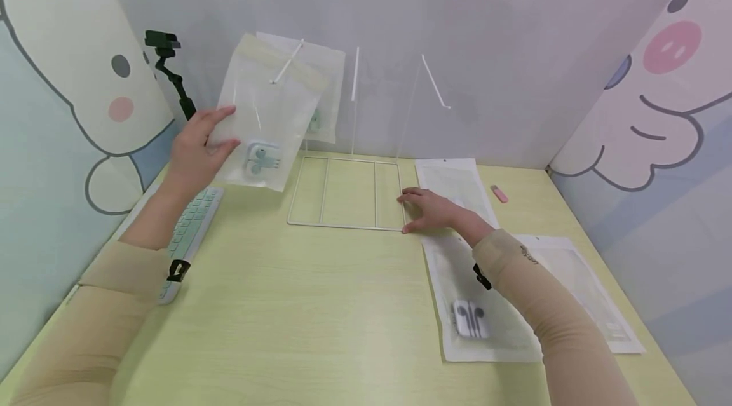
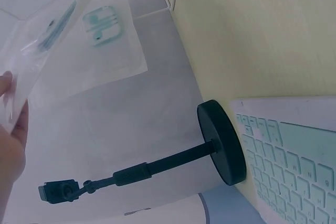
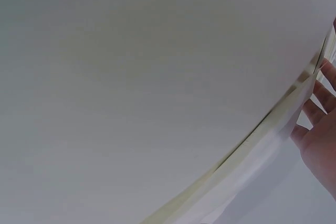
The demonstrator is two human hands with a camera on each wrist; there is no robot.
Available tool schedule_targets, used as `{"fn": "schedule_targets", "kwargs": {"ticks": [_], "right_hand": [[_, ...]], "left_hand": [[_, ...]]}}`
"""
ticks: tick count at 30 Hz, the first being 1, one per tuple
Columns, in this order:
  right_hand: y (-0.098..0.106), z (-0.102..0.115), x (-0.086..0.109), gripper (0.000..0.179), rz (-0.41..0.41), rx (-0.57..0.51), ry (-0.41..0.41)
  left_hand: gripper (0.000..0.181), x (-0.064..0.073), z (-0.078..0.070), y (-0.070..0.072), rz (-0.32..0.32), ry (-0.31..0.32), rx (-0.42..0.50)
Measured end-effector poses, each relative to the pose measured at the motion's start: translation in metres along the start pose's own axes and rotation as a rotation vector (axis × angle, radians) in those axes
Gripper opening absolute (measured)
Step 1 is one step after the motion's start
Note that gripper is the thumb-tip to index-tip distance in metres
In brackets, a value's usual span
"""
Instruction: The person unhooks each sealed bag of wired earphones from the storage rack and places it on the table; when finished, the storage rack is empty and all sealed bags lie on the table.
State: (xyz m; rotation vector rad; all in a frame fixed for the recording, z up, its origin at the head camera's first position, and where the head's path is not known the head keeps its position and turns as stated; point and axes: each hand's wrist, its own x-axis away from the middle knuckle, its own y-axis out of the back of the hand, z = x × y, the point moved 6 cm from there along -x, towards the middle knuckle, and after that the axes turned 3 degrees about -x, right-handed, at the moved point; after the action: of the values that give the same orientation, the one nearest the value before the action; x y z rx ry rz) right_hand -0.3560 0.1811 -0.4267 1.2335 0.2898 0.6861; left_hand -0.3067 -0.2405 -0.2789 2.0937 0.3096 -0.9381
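Observation:
A white wire display rack [image 1: 332, 226] stands on the table, its hooks angled out above the base. On the left hook hang two clear-front bags: a front bag of earphones [image 1: 269, 114] and another bag [image 1: 332, 75] behind it. My left hand [image 1: 197, 148] pinches the front bag's left edge between thumb and fingers, tilting it outward. Cased earphones [image 1: 263, 159] show at its bottom. My right hand [image 1: 429, 210] holds the right side of the rack's base, thumb by the front corner. In the right wrist view a pale bag sheet [image 3: 157, 98] fills most of the picture, the fingers [image 3: 315, 111] beyond its edge.
More bags lie at the right: one bag [image 1: 457, 183] behind the right hand, one with earphones [image 1: 471, 319] in front, another bag [image 1: 595, 291] beside it. A pink USB stick [image 1: 500, 194] lies back right. At the left are a keyboard [image 1: 194, 222] and black phone stand [image 2: 173, 161].

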Motion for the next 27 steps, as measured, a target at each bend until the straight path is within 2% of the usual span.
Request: {"fn": "schedule_targets", "kwargs": {"ticks": [3, 6, 12, 14, 17, 21, 27], "right_hand": [[0.000, -0.002, -0.001, 0.084, 0.013, -0.005, -0.014], [-0.001, -0.004, -0.002, 0.084, 0.019, 0.008, -0.024], [-0.003, -0.008, -0.003, 0.084, 0.023, 0.016, -0.031], [-0.004, -0.008, -0.004, 0.083, 0.024, 0.013, -0.030], [-0.004, -0.008, -0.004, 0.084, 0.026, 0.018, -0.030], [-0.003, -0.008, -0.004, 0.084, 0.025, 0.018, -0.035], [-0.003, -0.007, -0.003, 0.084, 0.027, 0.016, -0.026]], "left_hand": [[0.062, 0.000, -0.007, 0.004, 0.057, -0.006, 0.025], [0.063, 0.001, -0.015, 0.007, 0.082, -0.008, 0.053], [0.068, 0.005, -0.025, 0.016, 0.065, 0.108, 0.132], [0.068, 0.005, -0.029, 0.019, 0.050, 0.120, 0.132], [0.065, 0.004, -0.037, 0.023, 0.022, 0.101, 0.121], [0.060, 0.004, -0.047, 0.029, -0.007, 0.043, 0.116], [0.052, 0.006, -0.061, 0.039, -0.021, -0.025, 0.061]]}}
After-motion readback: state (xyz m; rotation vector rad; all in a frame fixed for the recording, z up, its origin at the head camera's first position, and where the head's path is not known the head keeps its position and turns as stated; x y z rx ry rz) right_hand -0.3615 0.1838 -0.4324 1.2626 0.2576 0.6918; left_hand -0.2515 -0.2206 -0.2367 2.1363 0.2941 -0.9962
